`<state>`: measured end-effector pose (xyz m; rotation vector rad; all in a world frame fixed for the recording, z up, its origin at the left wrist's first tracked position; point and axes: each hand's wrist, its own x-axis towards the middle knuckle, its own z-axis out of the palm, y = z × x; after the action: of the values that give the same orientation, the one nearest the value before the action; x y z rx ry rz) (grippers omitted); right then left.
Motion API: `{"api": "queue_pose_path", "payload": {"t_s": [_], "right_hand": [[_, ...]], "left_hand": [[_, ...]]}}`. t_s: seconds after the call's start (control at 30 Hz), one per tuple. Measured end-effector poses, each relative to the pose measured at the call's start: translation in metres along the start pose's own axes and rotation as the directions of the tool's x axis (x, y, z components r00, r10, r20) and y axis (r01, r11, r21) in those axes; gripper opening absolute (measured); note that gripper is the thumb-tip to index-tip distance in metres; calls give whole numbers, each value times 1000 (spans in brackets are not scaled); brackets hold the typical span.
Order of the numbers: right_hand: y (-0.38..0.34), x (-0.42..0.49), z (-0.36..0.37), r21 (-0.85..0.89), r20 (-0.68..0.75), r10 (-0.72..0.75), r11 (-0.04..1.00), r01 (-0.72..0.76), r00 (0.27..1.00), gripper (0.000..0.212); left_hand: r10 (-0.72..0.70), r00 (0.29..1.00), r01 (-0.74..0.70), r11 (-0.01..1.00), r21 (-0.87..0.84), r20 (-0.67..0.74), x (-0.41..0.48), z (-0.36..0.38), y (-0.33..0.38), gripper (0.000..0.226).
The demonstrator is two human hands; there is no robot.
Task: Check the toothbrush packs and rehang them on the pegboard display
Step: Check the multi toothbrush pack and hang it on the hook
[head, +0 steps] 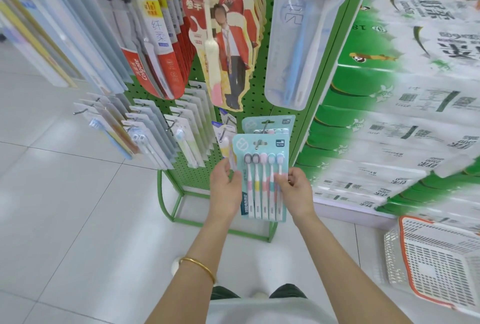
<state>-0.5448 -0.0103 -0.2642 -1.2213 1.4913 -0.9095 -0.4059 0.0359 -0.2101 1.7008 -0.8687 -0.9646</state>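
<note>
As left hand [225,188] and right hand [294,189] pinch the teal pack [262,147], neighbouring packs [185,141] crowd its left

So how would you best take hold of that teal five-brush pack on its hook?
Probably by its long side edges, midway down, coming from left and right: the teal pack is a thin flat card hanging from a hook through its top.

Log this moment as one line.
step: rehang | pack: five brushes, hole at hook | left hand: grips left edge | right hand: pinches right edge | behind: second pack hanging
</note>
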Motion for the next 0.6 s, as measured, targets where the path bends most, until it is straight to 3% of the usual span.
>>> {"api": "queue_pose_path", "payload": {"t_s": [0.13, 0.2, 0.43, 0.6], "right_hand": [[-10, 21, 2, -30, -41, -41, 999, 40, 998, 17], [-13, 34, 4, -48, -64, -55, 997, 52, 996, 10], [-25, 65, 6, -79, -108, -77, 995, 69, 991, 10], [-27, 73, 4, -86, -103, -102, 992, 93, 989, 33]], "left_hand": [[-12, 1000, 11, 998, 69, 9, -1, -3, 1, 28], [-31, 999, 29, 995, 95, 20, -3, -6, 3, 40], [-29, 999, 25, 994, 104, 38, -2, -13, 4, 46], [-35, 999, 32, 995, 91, 35, -1, -14, 4, 44]]}}
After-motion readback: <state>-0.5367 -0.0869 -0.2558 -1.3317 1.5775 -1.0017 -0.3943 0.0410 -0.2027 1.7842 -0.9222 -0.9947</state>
